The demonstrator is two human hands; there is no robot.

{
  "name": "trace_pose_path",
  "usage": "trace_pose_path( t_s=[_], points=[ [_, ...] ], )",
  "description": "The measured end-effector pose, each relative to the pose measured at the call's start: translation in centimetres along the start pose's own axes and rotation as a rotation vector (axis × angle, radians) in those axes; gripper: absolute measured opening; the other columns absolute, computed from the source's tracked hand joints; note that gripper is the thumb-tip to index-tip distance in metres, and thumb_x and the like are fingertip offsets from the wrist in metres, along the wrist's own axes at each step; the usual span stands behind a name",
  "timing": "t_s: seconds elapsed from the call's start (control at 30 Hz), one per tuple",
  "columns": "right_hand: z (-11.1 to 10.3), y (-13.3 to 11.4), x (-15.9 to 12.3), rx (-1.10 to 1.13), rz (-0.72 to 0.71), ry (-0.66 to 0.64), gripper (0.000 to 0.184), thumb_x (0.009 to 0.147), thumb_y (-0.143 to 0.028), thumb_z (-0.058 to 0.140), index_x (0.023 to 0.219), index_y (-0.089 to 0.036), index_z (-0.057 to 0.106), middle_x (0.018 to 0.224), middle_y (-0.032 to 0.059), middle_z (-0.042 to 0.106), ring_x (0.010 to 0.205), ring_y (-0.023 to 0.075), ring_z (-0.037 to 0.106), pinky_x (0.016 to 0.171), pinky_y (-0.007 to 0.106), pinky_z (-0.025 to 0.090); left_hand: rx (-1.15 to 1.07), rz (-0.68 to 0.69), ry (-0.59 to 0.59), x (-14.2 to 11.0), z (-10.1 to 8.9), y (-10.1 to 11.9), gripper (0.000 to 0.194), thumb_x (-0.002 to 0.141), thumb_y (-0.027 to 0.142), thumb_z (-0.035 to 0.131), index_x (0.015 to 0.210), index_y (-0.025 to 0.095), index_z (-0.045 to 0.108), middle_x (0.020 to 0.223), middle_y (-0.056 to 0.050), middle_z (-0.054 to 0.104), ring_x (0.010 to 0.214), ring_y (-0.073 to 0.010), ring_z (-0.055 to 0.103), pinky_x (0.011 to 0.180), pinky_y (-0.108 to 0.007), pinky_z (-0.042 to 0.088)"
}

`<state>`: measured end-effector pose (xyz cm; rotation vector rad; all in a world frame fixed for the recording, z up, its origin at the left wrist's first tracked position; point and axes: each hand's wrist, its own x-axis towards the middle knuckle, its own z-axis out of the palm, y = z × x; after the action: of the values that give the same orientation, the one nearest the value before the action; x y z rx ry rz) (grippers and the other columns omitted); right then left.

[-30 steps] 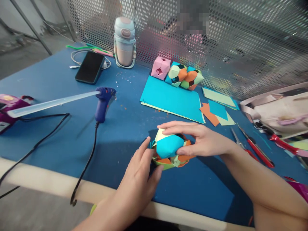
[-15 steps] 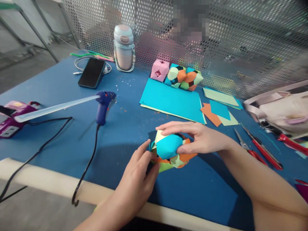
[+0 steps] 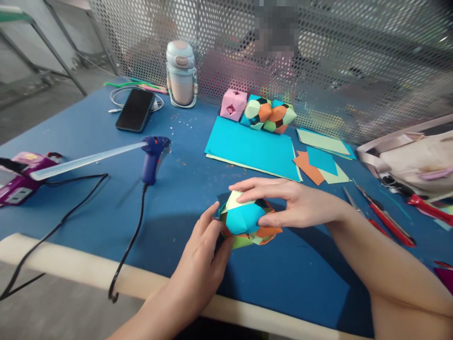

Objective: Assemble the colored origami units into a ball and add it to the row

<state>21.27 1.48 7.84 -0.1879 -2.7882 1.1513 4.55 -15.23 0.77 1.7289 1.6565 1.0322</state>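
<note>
Between my hands, low over the blue table [image 3: 283,278], is a folded paper ball [image 3: 244,218] with blue, pale yellow, orange and green faces. My left hand [image 3: 207,248] grips its left side, fingertips and thumb against the lower edge. From above and the right, my right hand [image 3: 288,203] holds it with the thumb on the blue face and the fingers over the top. The ball's underside and far side are hidden. Beyond it lies a stack of blue and pale green paper sheets [image 3: 251,146].
At the back stand a pink paper ball [image 3: 233,105], two multicoloured paper balls [image 3: 264,113] and a bottle [image 3: 181,73]. To the left are a blue glue gun [image 3: 151,160] with its cord and a phone [image 3: 136,109]. Scissors [image 3: 375,226], a red-handled cutter [image 3: 392,222] and a pale bag [image 3: 417,156] lie right.
The paper ball has turned and settled slightly, its blue face now flatter and further left. Both hands keep their places on it. The view has shifted a little.
</note>
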Motion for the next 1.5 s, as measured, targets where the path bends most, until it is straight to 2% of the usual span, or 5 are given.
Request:
trace_pose_path(
  t_s=[0.3, 0.6, 0.97, 1.13, 1.5],
  points=[
    [0.4, -1.1, 0.1, -0.094, 0.021, -0.047, 0.034, 0.090, -0.014, 0.052, 0.122, -0.018, 0.063, 0.150, 0.0148, 0.038, 0.135, 0.0223, 0.042, 0.102, 0.036, 0.045, 0.025, 0.067, 0.076, -0.1, 0.5, 0.1, 0.014, 0.090, 0.010, 0.046, 0.097, 0.017, 0.055, 0.122, -0.017, 0.059, 0.138, -0.0262, 0.039, 0.100, -0.040, 0.050],
    [1.7, -2.2, -0.3, -0.478, -0.035, -0.085, 0.061, 0.081, -0.027, 0.071, 0.136, -0.020, 0.046, 0.158, 0.0186, 0.020, 0.145, 0.0314, 0.018, 0.112, 0.050, 0.031, 0.034, 0.075, 0.094, -0.1, 0.7, 0.0, 0.011, 0.088, 0.009, 0.045, 0.091, 0.016, 0.052, 0.131, -0.023, 0.052, 0.135, -0.0287, 0.044, 0.099, -0.042, 0.050],
    [2.7, -3.0, -0.9, -0.675, -0.081, -0.123, 0.050, 0.082, -0.006, 0.058, 0.129, -0.021, 0.051, 0.152, 0.0151, 0.036, 0.144, 0.0329, 0.022, 0.110, 0.053, 0.035, 0.042, 0.111, 0.116, -0.2, 1.1, -0.2, 0.015, 0.087, 0.009, 0.050, 0.098, 0.018, 0.049, 0.135, -0.023, 0.048, 0.136, -0.0304, 0.042, 0.100, -0.045, 0.049],
    [3.0, -3.0, -1.2, -0.677, -0.106, -0.132, 0.049, 0.081, -0.006, 0.056, 0.129, -0.015, 0.051, 0.149, 0.0188, 0.039, 0.144, 0.0348, 0.021, 0.111, 0.054, 0.035, 0.084, 0.123, 0.101, -0.6, 2.1, -0.7, 0.042, 0.073, 0.010, 0.068, 0.105, 0.016, 0.042, 0.143, -0.031, 0.033, 0.137, -0.0396, 0.036, 0.102, -0.054, 0.047],
    [3.1, -3.1, -1.2, -0.630, -0.074, -0.121, 0.051, 0.078, -0.002, 0.056, 0.127, -0.016, 0.052, 0.150, 0.0173, 0.038, 0.145, 0.0323, 0.019, 0.112, 0.053, 0.034, 0.138, 0.199, 0.124, -0.4, 2.5, -1.2, 0.036, 0.079, 0.003, 0.054, 0.109, 0.017, 0.041, 0.142, -0.027, 0.040, 0.135, -0.0358, 0.041, 0.100, -0.054, 0.048]
  ],
)
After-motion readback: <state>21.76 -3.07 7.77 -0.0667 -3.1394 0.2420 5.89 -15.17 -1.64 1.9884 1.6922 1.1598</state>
